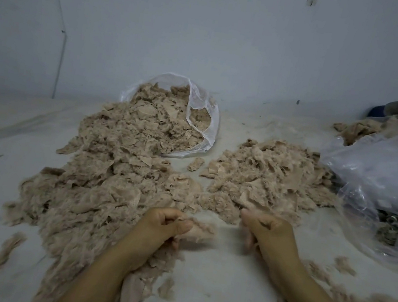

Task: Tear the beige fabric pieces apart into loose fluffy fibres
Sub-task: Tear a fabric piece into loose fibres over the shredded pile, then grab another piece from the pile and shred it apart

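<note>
While the left hand point(169, 224) pinches a beige fabric piece point(200, 232) and the right hand point(267, 232) curls around a blurred tuft, two big fabric heaps lie beyond: one point(112, 171) spilling from a mesh bag point(207, 121), one point(268, 179) beside a clear plastic bag point(380, 175).

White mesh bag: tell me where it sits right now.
In the head view, the white mesh bag lies on its side left of centre by the back wall, its mouth spilling beige fabric pieces toward the person.

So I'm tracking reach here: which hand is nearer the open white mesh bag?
Left. The left hand is below the white mesh bag, slightly left of its mouth; the right hand lies further off, down and to the right.
</note>
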`<action>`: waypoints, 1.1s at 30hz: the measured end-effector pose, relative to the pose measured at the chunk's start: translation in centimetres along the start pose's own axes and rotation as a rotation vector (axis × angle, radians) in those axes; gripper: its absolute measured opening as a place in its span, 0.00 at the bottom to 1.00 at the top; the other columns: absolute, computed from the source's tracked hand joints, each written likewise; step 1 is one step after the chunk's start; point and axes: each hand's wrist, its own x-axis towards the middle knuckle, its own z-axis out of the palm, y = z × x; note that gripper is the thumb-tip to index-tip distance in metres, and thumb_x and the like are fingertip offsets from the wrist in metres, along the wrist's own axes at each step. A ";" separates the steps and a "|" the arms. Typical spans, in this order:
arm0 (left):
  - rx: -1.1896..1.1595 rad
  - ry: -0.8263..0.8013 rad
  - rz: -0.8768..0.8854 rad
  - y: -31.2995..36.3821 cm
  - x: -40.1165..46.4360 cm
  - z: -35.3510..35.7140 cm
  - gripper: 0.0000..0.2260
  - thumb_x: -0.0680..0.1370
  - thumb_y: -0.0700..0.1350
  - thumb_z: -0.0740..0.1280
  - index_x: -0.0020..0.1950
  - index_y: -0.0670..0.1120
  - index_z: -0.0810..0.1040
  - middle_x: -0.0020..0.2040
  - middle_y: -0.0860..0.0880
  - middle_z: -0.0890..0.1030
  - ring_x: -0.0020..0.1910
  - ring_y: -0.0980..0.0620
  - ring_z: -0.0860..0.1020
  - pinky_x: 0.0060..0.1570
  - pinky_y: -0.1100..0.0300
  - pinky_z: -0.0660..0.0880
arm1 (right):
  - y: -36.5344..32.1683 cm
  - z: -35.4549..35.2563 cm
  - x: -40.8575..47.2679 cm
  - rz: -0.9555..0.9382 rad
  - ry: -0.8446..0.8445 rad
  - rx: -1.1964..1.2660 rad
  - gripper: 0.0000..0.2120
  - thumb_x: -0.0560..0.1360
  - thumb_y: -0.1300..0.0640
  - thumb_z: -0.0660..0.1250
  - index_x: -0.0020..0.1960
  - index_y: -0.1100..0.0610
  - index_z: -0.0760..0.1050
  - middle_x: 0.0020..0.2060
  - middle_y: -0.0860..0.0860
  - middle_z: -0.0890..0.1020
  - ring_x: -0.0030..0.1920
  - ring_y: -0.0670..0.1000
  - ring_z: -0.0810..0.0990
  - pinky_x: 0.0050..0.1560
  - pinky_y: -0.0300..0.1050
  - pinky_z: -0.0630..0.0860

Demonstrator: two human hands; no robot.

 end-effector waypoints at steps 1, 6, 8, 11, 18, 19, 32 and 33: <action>0.025 0.003 0.025 -0.1 0.0 0.2 0.13 0.68 0.47 0.71 0.39 0.36 0.79 0.30 0.45 0.73 0.27 0.55 0.73 0.29 0.64 0.72 | -0.2 0.2 -0.3 0.059 -0.095 -0.066 0.28 0.71 0.38 0.65 0.24 0.60 0.75 0.19 0.54 0.75 0.21 0.47 0.73 0.29 0.38 0.71; 0.020 0.008 0.066 -0.3 -0.1 1.8 0.19 0.69 0.49 0.70 0.42 0.31 0.78 0.36 0.42 0.76 0.34 0.50 0.76 0.34 0.63 0.74 | -0.1 1.6 -1.3 0.179 -0.369 0.016 0.21 0.63 0.40 0.74 0.46 0.54 0.77 0.29 0.60 0.80 0.24 0.53 0.75 0.23 0.39 0.69; -0.034 0.037 0.020 -0.1 -0.2 1.8 0.18 0.70 0.51 0.68 0.40 0.33 0.79 0.34 0.42 0.77 0.31 0.51 0.76 0.32 0.62 0.74 | 0.1 1.5 -1.1 0.174 -0.370 0.104 0.11 0.70 0.56 0.74 0.45 0.59 0.74 0.25 0.57 0.78 0.21 0.50 0.72 0.20 0.38 0.67; -0.094 0.145 0.009 0.6 -0.1 0.9 0.13 0.74 0.50 0.64 0.36 0.42 0.80 0.29 0.47 0.76 0.27 0.53 0.74 0.30 0.62 0.73 | 0.1 1.1 -0.9 0.198 -0.301 0.089 0.04 0.74 0.66 0.67 0.42 0.62 0.73 0.24 0.55 0.78 0.19 0.48 0.71 0.19 0.36 0.65; 0.692 0.090 0.247 2.3 -1.5 -5.2 0.09 0.79 0.45 0.65 0.47 0.59 0.81 0.42 0.66 0.82 0.42 0.67 0.78 0.43 0.76 0.71 | -2.0 1.9 0.0 0.229 -0.195 0.421 0.06 0.77 0.61 0.65 0.53 0.61 0.75 0.45 0.59 0.82 0.41 0.48 0.84 0.35 0.38 0.80; 0.881 0.048 0.287 2.1 -1.7 -5.9 0.08 0.79 0.47 0.64 0.51 0.59 0.80 0.45 0.68 0.80 0.45 0.70 0.76 0.46 0.76 0.69 | -1.4 2.5 -0.8 0.178 -0.267 0.179 0.05 0.77 0.60 0.67 0.52 0.59 0.76 0.44 0.57 0.81 0.37 0.45 0.82 0.34 0.38 0.79; 0.896 0.225 0.217 -1.7 -0.6 -3.4 0.10 0.81 0.42 0.61 0.54 0.42 0.81 0.51 0.47 0.82 0.51 0.51 0.76 0.54 0.63 0.67 | 0.6 6.2 -3.3 -0.260 -0.491 -0.399 0.07 0.76 0.62 0.67 0.41 0.53 0.76 0.34 0.45 0.80 0.36 0.40 0.79 0.42 0.34 0.72; 0.884 0.222 0.235 -1.5 -0.6 -3.1 0.11 0.81 0.44 0.60 0.53 0.43 0.81 0.50 0.50 0.81 0.51 0.53 0.76 0.59 0.60 0.66 | 0.6 5.3 -3.0 -0.173 -0.456 -0.322 0.08 0.76 0.64 0.66 0.41 0.54 0.77 0.32 0.46 0.81 0.34 0.42 0.79 0.41 0.36 0.74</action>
